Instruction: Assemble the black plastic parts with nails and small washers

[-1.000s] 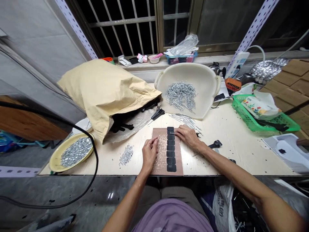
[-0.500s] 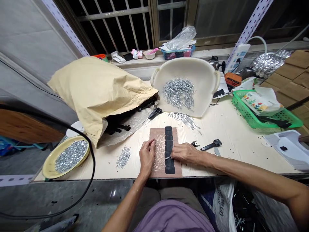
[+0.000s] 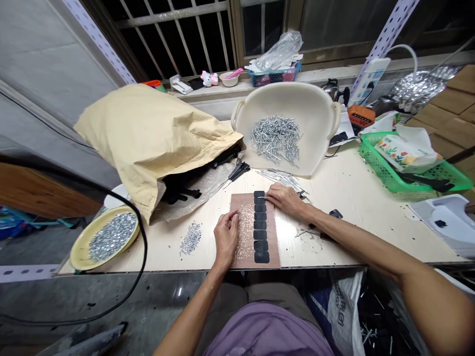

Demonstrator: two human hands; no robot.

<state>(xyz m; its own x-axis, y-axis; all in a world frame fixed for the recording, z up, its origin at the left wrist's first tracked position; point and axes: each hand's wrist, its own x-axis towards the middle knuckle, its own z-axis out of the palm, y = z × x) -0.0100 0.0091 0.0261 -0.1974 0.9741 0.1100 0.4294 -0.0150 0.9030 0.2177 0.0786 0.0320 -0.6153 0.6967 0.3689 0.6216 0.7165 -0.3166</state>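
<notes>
A brown board point(image 3: 272, 237) lies at the table's front edge with a column of black pieces point(image 3: 260, 225) down its middle and small metal bits point(image 3: 245, 227) scattered on its left half. My left hand point(image 3: 226, 235) rests on the board's left side, fingers curled in a pinch over the metal bits. My right hand point(image 3: 285, 199) is at the board's top right, pinching a thin nail point(image 3: 261, 197) whose tip points at the top black pieces. Loose long nails point(image 3: 282, 178) lie just behind that hand.
A cream tub point(image 3: 315, 106) holds a heap of nails. A tan sack point(image 3: 144, 133) covers black parts at left. A yellow dish point(image 3: 79, 247) of metal bits sits front left, a small pile point(image 3: 191, 238) near it. A green basket point(image 3: 393, 180) and black tool point(image 3: 336, 213) lie right.
My right hand went down the column of black pieces to the lower ones, then came back up to the top of the board. My left hand stayed in place.
</notes>
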